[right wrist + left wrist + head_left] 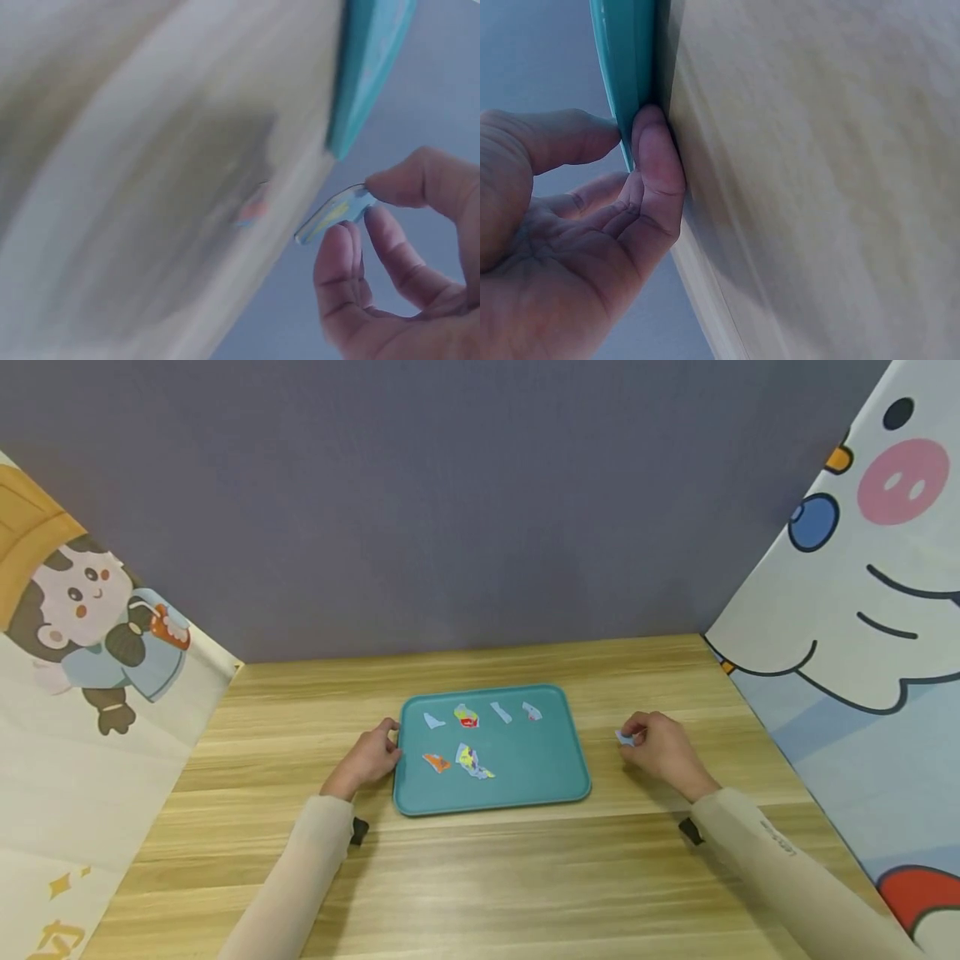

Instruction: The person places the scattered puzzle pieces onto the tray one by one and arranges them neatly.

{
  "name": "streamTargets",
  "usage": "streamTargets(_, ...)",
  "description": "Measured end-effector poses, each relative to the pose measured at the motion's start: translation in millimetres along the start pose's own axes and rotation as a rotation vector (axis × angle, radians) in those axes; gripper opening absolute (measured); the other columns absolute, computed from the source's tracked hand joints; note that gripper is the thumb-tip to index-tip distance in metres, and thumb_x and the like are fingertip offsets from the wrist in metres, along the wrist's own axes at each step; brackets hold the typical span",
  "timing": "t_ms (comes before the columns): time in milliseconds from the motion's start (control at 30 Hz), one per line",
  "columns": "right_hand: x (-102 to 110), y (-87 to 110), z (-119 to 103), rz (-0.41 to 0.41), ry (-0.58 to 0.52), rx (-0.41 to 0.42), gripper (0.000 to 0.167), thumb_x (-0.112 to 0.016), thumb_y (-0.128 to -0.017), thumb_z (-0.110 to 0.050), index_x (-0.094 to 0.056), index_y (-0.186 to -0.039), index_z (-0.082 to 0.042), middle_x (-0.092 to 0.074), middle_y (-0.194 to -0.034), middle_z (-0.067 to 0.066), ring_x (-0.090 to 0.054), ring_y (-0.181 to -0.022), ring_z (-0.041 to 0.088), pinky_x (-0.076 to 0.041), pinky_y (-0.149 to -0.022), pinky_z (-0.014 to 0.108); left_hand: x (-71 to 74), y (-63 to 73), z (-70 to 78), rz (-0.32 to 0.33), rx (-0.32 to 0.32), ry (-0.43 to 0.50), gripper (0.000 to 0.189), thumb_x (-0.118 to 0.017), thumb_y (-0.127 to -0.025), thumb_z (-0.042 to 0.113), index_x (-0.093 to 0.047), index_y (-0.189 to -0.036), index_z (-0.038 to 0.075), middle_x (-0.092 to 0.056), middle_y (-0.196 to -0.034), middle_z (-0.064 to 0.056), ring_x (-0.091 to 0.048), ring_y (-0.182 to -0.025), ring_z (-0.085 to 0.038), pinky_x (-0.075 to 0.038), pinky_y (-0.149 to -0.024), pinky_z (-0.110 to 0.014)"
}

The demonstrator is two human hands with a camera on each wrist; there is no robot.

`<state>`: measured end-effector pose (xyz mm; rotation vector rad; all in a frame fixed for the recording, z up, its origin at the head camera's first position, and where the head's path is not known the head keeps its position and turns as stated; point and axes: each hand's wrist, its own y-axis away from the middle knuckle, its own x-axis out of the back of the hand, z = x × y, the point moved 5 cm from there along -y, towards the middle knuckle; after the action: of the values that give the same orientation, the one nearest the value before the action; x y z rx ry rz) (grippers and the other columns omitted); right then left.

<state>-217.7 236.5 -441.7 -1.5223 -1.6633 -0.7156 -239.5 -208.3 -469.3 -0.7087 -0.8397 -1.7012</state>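
Note:
A teal tray (525,768) lies on the table with several flat, irregular printed puzzle pieces on it, among them an orange one (436,763) and a yellow-and-red one (466,717). My left hand (371,756) pinches the tray's left rim (626,67) between thumb and fingers. To the right of the tray, my right hand (660,750) pinches a thin pale-blue puzzle piece (337,214) by its edge; yellow shows on its face. Below that hand, a small orange-red piece (255,206) appears on the table in the right wrist view, blurred.
The tray and pieces are on a wood-grain table (480,885). A grey-purple partition (480,510) rises behind it. Cartoon-printed panels stand at the left (45,760) and right (840,760) sides.

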Motion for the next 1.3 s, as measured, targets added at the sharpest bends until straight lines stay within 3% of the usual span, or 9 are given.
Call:
streamTargets(200,-1,-0.9,-24,-0.005,-0.024,0.021,0.017,-0.073,-0.075,-0.007,-0.066,-0.091,-0.005,-0.055,-0.083,0.008,-0.053,-0.073,0.02,-0.043,-0.065,0.037,-0.1,-0.4,-3.0,-0.006,0.013,-0.005,0.046,-0.057,-0.09,0.002,-0.04,-0.132,-0.005,-0.064,-0.093,-0.019,-0.061,-0.079,-0.024,-0.051,-0.067,-0.036)
streamTargets(400,-12,-0.7,-52,-0.01,-0.04,0.097,0.016,-0.073,-0.074,-0.007,-0.066,-0.088,-0.007,-0.055,-0.082,0.007,-0.052,-0.072,0.018,-0.043,-0.064,0.035,-0.4,-0.9,-5.2,-0.005,0.026,-0.004,0.046,-0.057,-0.09,0.004,-0.04,-0.132,-0.004,-0.064,-0.095,-0.019,-0.062,-0.08,-0.024,-0.051,-0.068,-0.036)
streamTargets(833,-62,-18.8,-119,-0.084,-0.075,0.24,0.015,-0.072,-0.069,-0.003,-0.065,-0.082,-0.008,-0.056,-0.08,0.006,-0.049,-0.069,0.013,-0.042,-0.064,0.031,-0.9,0.5,-7.0,0.009,0.031,0.012,0.046,-0.056,-0.089,0.003,-0.039,-0.132,-0.003,-0.064,-0.095,-0.019,-0.061,-0.079,-0.024,-0.051,-0.067,-0.035)
streamTargets(1033,-88,-30.6,-131,-0.14,-0.019,0.241,0.016,-0.074,-0.067,-0.005,-0.064,-0.078,-0.009,-0.057,-0.078,0.003,-0.051,-0.071,0.014,-0.044,-0.067,0.032,-1.8,0.2,-5.3,0.017,0.021,0.011,0.046,-0.056,-0.089,0.003,-0.04,-0.132,-0.003,-0.064,-0.094,-0.018,-0.061,-0.08,-0.024,-0.051,-0.068,-0.036)
streamTargets(1300,-108,-35.6,-127,-0.197,0.031,0.185,0.017,-0.078,-0.067,-0.006,-0.064,-0.077,-0.009,-0.056,-0.077,0.002,-0.05,-0.073,0.017,-0.044,-0.07,0.034,-3.1,1.6,-3.8,0.008,0.021,-0.002,0.046,-0.055,-0.089,0.003,-0.039,-0.132,-0.004,-0.064,-0.094,-0.018,-0.061,-0.08,-0.024,-0.051,-0.067,-0.034)
